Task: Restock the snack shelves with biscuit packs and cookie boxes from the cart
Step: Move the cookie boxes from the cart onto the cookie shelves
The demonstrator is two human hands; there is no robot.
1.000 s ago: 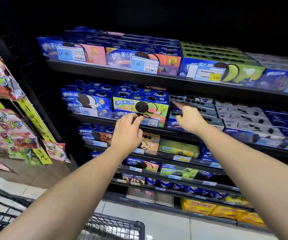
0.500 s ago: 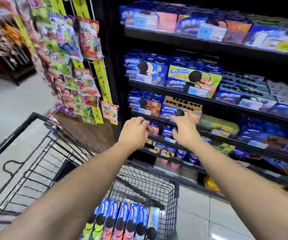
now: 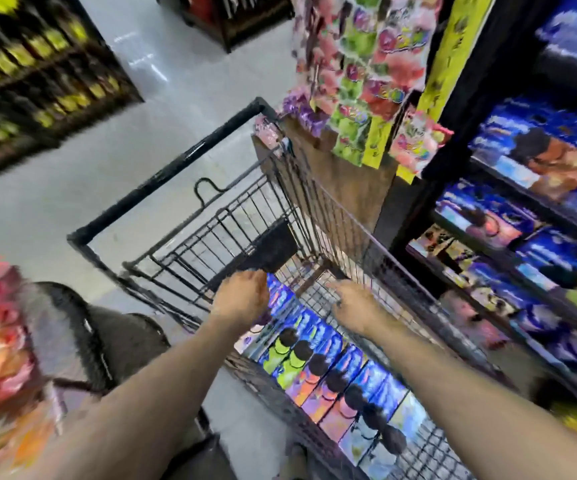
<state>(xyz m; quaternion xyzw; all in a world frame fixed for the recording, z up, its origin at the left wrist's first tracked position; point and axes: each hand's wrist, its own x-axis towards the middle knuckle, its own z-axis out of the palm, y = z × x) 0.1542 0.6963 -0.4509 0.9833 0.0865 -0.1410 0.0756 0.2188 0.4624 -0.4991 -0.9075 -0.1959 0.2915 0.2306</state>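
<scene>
Cookie boxes [image 3: 332, 379] on edge in a row inside the wire basket of the cart [image 3: 231, 230], blue with green, orange and pink faces. Above the row's far end, left hand [image 3: 242, 299], fingers curled downward, too blurred to tell whether gripping anything. Near it, over the basket, right hand [image 3: 360, 310], fingers spread and loose, holding nothing. Right of the cart, snack shelves [image 3: 536, 202] packed with blue boxes. Beyond the cart's far corner, hanging candy bags [image 3: 366, 64] beside a yellow strip. Pale floor [image 3: 72, 174] to the left.
</scene>
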